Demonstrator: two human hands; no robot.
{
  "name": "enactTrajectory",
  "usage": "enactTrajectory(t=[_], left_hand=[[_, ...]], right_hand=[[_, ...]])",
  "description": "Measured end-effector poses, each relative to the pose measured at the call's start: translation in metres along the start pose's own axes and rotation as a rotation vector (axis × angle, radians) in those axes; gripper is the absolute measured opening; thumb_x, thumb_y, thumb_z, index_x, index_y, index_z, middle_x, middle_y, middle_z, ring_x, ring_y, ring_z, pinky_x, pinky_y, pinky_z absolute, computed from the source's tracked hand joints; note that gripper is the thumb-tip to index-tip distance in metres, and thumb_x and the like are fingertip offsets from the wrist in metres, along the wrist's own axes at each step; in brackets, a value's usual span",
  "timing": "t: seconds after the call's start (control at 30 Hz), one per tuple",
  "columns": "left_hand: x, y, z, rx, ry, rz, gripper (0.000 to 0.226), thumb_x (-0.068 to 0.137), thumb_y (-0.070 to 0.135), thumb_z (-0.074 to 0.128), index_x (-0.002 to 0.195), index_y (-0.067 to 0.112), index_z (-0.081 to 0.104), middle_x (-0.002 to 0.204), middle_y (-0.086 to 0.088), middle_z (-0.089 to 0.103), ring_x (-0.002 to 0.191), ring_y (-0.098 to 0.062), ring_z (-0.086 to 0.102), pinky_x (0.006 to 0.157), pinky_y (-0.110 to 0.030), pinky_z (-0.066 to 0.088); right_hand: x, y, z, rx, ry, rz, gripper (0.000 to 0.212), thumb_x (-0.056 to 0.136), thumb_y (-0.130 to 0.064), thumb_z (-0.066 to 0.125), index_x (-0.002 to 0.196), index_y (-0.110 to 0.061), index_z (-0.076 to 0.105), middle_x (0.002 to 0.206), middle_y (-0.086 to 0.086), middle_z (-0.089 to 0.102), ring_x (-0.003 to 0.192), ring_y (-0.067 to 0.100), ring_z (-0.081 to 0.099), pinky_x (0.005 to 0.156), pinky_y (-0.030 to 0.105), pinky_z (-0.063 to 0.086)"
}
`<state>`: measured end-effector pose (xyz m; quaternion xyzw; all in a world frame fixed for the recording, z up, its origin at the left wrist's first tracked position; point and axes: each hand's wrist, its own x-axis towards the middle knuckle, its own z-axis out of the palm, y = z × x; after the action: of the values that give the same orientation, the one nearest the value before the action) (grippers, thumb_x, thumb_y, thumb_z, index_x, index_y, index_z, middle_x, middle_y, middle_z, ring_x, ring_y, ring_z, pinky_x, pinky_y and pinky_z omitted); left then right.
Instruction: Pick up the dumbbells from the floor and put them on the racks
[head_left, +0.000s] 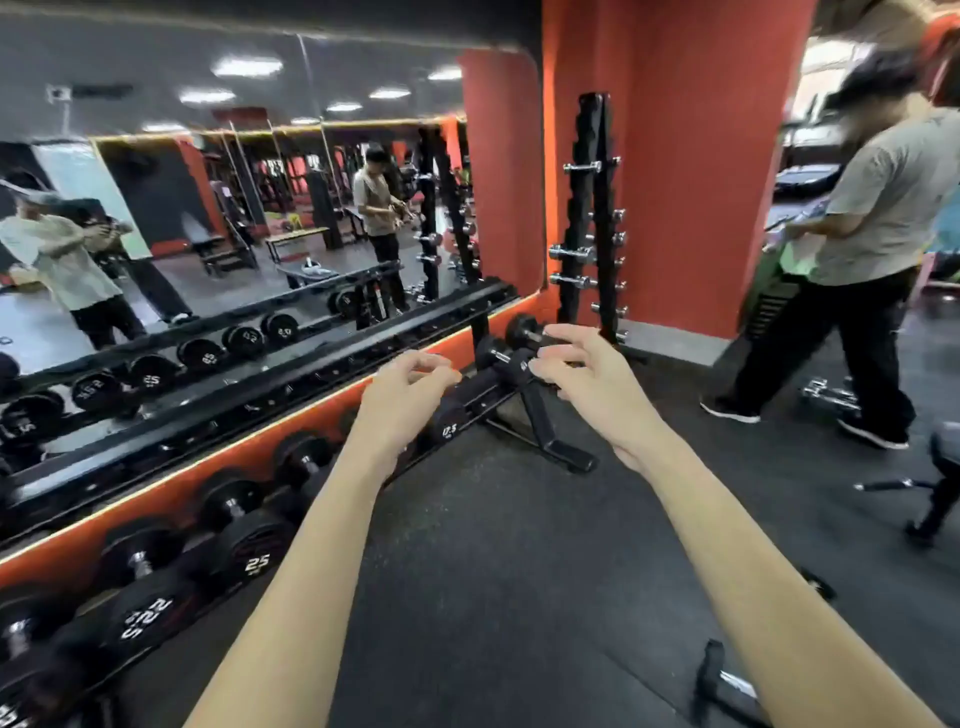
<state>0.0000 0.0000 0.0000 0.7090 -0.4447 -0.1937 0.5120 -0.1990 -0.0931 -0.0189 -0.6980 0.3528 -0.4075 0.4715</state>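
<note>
A long black dumbbell rack (524, 410) runs along the mirrored wall on the left, with several black dumbbells on it, such as the one marked 25 (249, 551) and a small one marked 07.5 (451, 423). Both my arms reach forward over the black floor toward the rack's far end. My left hand (402, 402) hovers with fingers loosely curled and holds nothing. My right hand (592, 379) is spread, empty, just above the small dumbbells (506, 353) at the rack's end. A chrome dumbbell (828, 397) lies on the floor at the right.
A tall vertical rack (595, 218) with chrome dumbbells stands against the red pillar. A person in a grey shirt and black trousers (852, 291) walks at the right, beside the chrome dumbbell. A black bench leg (935, 499) and a dumbbell (727, 686) lie near my right arm.
</note>
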Motion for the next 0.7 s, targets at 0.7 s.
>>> enactTrajectory(t=[0.7], left_hand=[[-0.015,-0.018,0.343,-0.025,-0.834,0.044,0.015,0.083,0.033,0.069,0.098,0.037,0.071,0.086,0.018,0.067,0.090,-0.005,0.062,0.076,-0.024,0.047]], right_hand=[[-0.136,0.163,-0.208,-0.024,0.603,0.376,0.033,0.094,-0.023,0.072,0.122,-0.038,0.062,0.119,-0.008,0.071,0.106,0.013,0.068,0.097,0.040,0.055]])
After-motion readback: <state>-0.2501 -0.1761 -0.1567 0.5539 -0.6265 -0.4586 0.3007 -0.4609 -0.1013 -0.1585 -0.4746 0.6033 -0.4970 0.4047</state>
